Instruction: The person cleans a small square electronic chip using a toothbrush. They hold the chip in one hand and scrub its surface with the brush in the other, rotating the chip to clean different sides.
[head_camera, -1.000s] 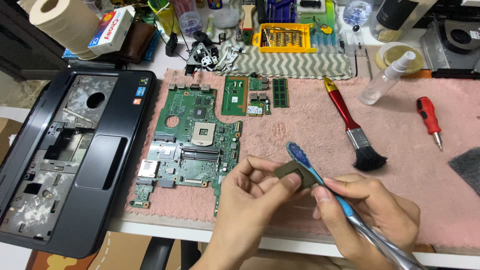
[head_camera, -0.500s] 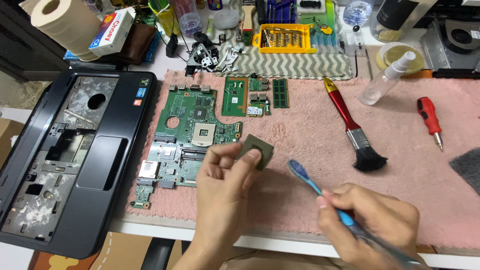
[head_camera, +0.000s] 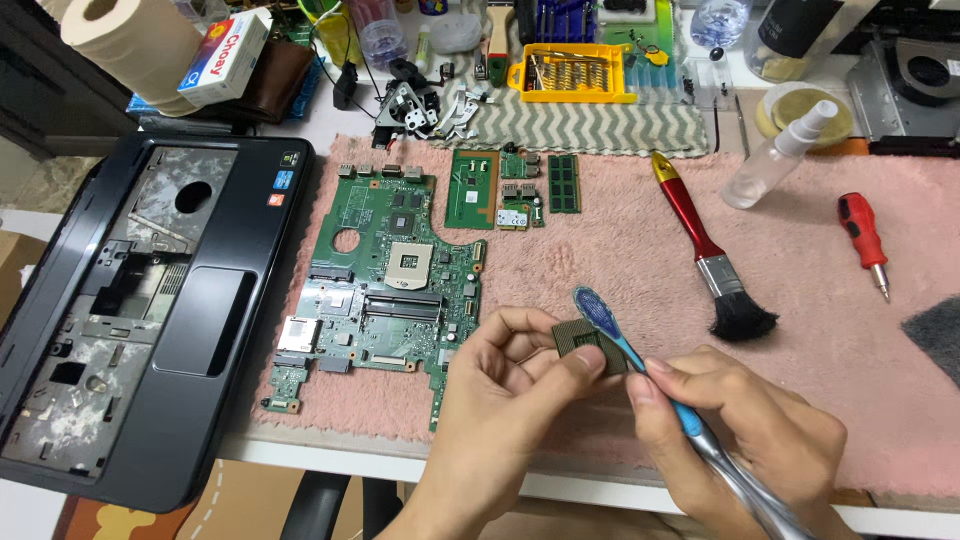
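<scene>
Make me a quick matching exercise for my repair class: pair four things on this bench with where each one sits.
Things:
1. processor chip
2. motherboard
3. red-handled brush
4. red screwdriver

Places:
A. on the pink mat, far right
B. pinched in the left hand
C. on the mat beside the black laptop shell
D. on the mat between the spray bottle and the right hand

Pairs: 1-B, 2-C, 3-D, 4-A

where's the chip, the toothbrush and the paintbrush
chip (head_camera: 580, 338): head view, on its bare left part, pinched in the left hand's fingers
toothbrush (head_camera: 597, 310): head view, on its blue head, over the chip
paintbrush (head_camera: 688, 213): head view, on the middle of its red handle
</scene>
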